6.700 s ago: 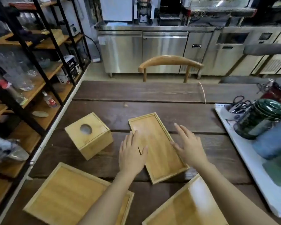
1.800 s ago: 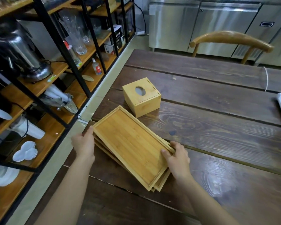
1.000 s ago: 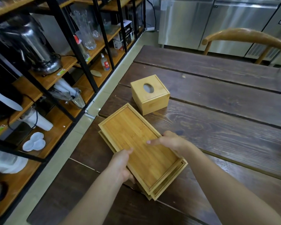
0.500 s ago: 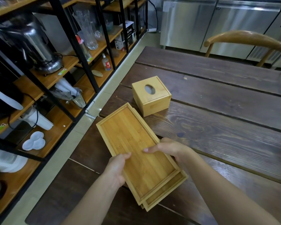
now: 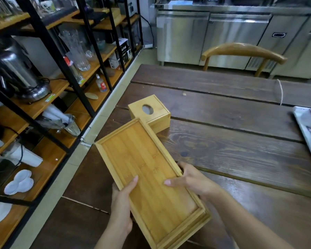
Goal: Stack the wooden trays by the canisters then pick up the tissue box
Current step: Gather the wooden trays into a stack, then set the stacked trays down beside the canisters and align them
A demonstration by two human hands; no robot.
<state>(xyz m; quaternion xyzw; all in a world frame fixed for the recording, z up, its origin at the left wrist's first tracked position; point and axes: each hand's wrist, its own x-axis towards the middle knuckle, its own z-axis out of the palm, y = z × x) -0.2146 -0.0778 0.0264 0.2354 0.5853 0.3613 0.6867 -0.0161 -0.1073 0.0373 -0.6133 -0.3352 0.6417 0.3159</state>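
Note:
A stack of wooden trays [image 5: 145, 169] is held over the near left part of the dark wooden table [image 5: 232, 141], its far corner reaching over the tissue box. My left hand [image 5: 123, 200] grips the stack's left long edge, thumb on the top tray. My right hand [image 5: 190, 178] grips the right long edge, fingers lying inside the top tray. The wooden tissue box [image 5: 149, 112], a cube with a round hole on top, stands on the table just beyond the trays. The canisters are out of view.
A black metal shelf rack [image 5: 48, 72] with glassware, a metal urn and dishes runs along the left. A white tray [image 5: 307, 133] lies at the table's right edge. A wooden chair [image 5: 242, 51] stands at the far side before steel cabinets.
The tray stack has lifted and swung so its far end overlaps the tissue box. Both hands have shifted to grip its long sides.

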